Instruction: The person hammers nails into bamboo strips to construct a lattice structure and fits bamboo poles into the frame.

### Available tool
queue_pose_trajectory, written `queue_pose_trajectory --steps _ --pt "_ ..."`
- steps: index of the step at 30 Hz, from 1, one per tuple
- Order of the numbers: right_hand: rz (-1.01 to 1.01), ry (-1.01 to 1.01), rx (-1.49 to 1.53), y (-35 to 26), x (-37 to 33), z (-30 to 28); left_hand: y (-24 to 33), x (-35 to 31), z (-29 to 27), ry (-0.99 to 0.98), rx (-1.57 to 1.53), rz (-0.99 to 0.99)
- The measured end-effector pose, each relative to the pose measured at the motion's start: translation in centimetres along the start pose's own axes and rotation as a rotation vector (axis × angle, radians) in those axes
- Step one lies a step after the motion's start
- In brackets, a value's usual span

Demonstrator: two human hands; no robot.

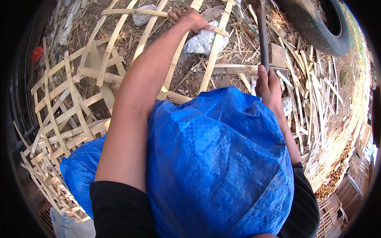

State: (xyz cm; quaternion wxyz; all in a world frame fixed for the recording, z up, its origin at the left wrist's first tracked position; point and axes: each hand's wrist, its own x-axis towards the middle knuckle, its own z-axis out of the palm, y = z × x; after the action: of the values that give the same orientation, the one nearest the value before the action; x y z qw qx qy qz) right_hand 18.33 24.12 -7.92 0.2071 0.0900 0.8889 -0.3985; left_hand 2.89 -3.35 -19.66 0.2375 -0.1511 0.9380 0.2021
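My left hand [188, 20] is stretched far forward, its fingers closed round a crosswise bamboo strip [133, 12]. That strip lies across several long split-bamboo slats [216, 47] running away from me over the ground. At the right, my right hand [269, 86] grips the near end of a long dark bar-like tool [262, 37], which points away from me; its far end leaves the picture. A blue woven plastic sheet [222, 158] bulges over my lap between both forearms and hides part of the slats.
To the left, an open bamboo lattice [73, 93] curves round towards me. A tyre [317, 29] lies at the upper right, near a wooden block [277, 55] and a heap of bamboo splints [313, 93]. Pale crumpled plastic [201, 43] and a red object [37, 54] lie on the littered ground.
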Motion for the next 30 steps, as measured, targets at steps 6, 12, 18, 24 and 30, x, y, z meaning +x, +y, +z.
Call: queue_pose_trajectory --steps 6,12,18,24,30 --pt "0.077 -0.254 -0.008 -4.9 -0.3 -0.6 -1.2 -1.0 -1.6 -0.05 -0.03 -0.016" --pt "0.066 -0.23 -0.129 -1.3 0.8 -0.7 -0.4 0.3 -0.1 0.026 0.005 0.017" --pt "-0.175 0.147 -0.253 -0.7 -0.1 0.8 0.1 0.7 0.3 0.024 0.017 0.012" --pt "-0.077 -0.078 -0.168 -3.5 0.8 -1.1 -1.8 0.6 0.0 0.027 0.02 -0.067" --pt "0.08 -0.244 -0.282 -2.6 1.8 -0.8 -1.1 0.1 -0.3 0.003 -0.011 0.025"
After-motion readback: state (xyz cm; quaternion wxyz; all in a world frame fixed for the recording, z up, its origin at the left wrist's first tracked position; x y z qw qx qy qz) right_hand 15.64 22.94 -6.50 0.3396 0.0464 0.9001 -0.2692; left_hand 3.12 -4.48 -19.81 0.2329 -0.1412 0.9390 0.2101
